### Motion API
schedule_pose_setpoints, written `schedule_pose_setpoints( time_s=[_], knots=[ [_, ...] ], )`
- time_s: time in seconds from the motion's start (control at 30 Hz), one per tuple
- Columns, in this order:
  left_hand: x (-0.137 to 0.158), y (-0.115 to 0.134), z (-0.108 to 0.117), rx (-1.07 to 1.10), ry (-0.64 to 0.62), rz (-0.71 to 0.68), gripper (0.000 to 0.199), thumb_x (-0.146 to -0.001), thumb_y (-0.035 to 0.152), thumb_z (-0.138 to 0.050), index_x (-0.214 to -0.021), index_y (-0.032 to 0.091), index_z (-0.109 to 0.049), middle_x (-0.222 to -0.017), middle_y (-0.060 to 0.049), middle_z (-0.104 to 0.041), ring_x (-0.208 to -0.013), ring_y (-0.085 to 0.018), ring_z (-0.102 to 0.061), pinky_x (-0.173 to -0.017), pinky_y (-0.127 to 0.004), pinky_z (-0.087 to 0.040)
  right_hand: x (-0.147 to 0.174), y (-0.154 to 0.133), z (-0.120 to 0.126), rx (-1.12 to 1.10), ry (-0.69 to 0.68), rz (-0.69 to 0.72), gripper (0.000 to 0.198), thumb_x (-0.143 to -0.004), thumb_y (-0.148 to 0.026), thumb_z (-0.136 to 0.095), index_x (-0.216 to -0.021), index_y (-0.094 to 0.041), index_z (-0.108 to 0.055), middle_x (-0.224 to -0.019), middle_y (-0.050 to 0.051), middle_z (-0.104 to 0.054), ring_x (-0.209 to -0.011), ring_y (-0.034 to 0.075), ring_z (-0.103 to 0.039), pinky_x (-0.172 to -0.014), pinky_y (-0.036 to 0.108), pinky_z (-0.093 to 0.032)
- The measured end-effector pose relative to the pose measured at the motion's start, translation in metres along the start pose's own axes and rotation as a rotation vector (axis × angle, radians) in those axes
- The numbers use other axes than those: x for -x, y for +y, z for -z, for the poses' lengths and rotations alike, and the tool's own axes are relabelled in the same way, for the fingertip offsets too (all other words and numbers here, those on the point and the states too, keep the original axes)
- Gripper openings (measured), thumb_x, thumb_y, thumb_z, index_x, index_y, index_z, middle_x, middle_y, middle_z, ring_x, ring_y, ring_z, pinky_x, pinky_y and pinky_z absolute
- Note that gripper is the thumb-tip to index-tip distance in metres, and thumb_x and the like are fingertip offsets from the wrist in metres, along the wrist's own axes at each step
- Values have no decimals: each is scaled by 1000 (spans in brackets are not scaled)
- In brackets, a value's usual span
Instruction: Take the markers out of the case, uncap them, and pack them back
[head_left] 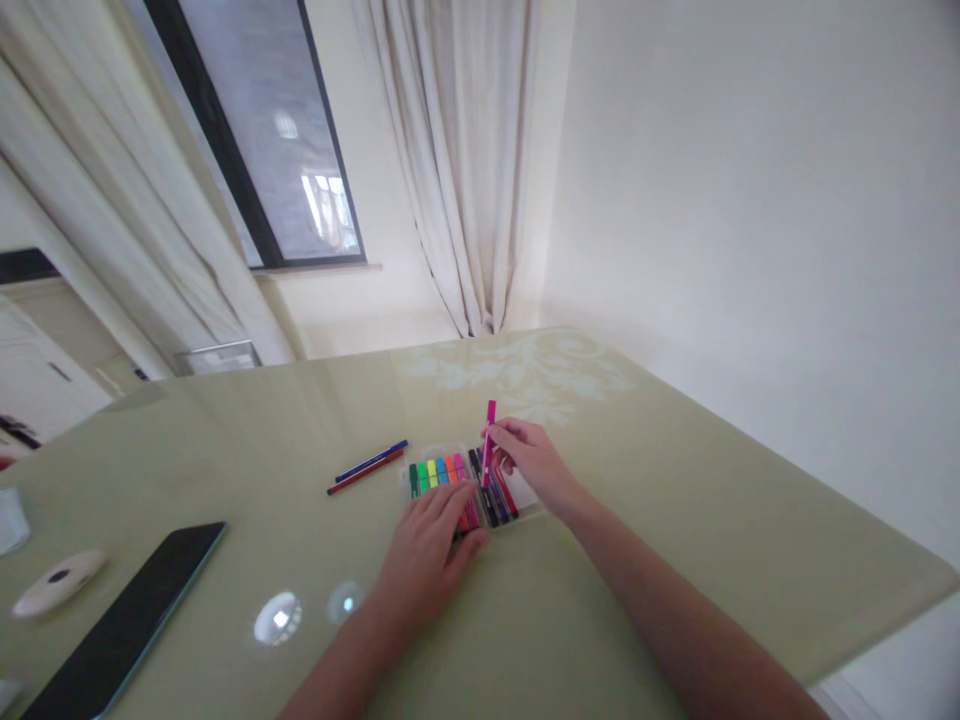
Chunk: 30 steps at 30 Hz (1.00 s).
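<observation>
A magenta marker [489, 430] stands nearly upright in my right hand [529, 450], pinched between thumb and fingers above the right side of an opened clear plastic case [532, 512]. Dark, purple and red pens [496, 500] lie side by side in that half. The left half holds a row of highlighters [431, 472] in green, yellow, blue, orange and pink. My left hand [431, 530] lies across the front of this half with its fingers stretched out, hiding part of the row. Left of the case, a blue pen [371, 461] and a dark red pen [366, 472] rest on the table.
The glossy greenish table [637, 580] has a pale floral pattern at its far corner. A dark tablet-like slab [127, 620] and a white oval object [60, 584] lie at the left. Behind stand a white wall [750, 200], a curtain [465, 150] and a window [277, 120].
</observation>
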<state>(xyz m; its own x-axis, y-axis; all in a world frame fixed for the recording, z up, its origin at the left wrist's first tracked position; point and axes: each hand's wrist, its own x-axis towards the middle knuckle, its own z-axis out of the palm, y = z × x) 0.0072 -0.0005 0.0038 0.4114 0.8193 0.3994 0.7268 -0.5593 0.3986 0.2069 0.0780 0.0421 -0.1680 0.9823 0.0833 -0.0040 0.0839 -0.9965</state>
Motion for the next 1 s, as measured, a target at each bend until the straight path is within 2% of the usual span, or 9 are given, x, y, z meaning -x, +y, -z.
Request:
schedule_pose_setpoints(
  time_s=[0.07,0.2,0.37,0.53,0.67,0.87,1.0],
  knots=[
    [2,1,0,-114,-68,-62,51,-98,45,-59,-146,27,-53,-144,-8,-62,-130,-29,-55,-111,-49,-44,-6,-3,20,100,43,-27,22,-88,-37,-67,-83,-16,-69,-60,-2,-62,-52,10,-54,-49,20,-41],
    [2,5,2,-217,-89,-45,53,-96,48,-62,-144,27,-55,-139,-8,-64,-127,-30,-55,-109,-50,-44,-10,-1,42,307,-37,-144,20,-88,-29,-68,-75,-14,-70,-60,0,-65,-51,10,-56,-46,20,-39],
    [2,7,4,-251,-90,-21,53,-95,47,-65,-143,26,-55,-131,-9,-65,-121,-30,-57,-104,-48,-47,-2,8,28,446,-146,-213,12,-91,-26,-68,-88,-15,-73,-57,0,-68,-49,10,-60,-45,18,-40],
    [0,8,-4,-274,-135,-158,47,-100,26,-57,-147,31,-52,-144,-6,-60,-131,-26,-54,-109,-45,-44,2,12,16,605,-94,-193,8,-91,-21,-69,-84,-16,-69,-57,1,-69,-47,12,-62,-46,19,-45],
    [1,8,-6,-281,-194,-229,57,-100,11,-48,-152,35,-45,-150,-3,-56,-134,-23,-51,-112,-42,-40,2,13,16,673,-101,-172,11,-92,-22,-68,-82,-17,-67,-54,-1,-67,-43,11,-60,-46,20,-45],
    [2,8,-8,-288,-205,-189,62,-98,9,-49,-152,39,-45,-152,-2,-54,-134,-25,-50,-111,-43,-40,3,12,13,647,-71,-185,10,-89,-16,-70,-84,-18,-62,-51,-4,-64,-42,12,-60,-42,19,-44],
    [1,11,-10,-264,-192,-203,56,-99,13,-50,-150,36,-48,-150,-3,-56,-133,-25,-51,-111,-44,-41,3,12,13,669,-80,-175,8,-89,-15,-69,-84,-17,-63,-49,-4,-62,-41,11,-58,-41,19,-42]
  ],
)
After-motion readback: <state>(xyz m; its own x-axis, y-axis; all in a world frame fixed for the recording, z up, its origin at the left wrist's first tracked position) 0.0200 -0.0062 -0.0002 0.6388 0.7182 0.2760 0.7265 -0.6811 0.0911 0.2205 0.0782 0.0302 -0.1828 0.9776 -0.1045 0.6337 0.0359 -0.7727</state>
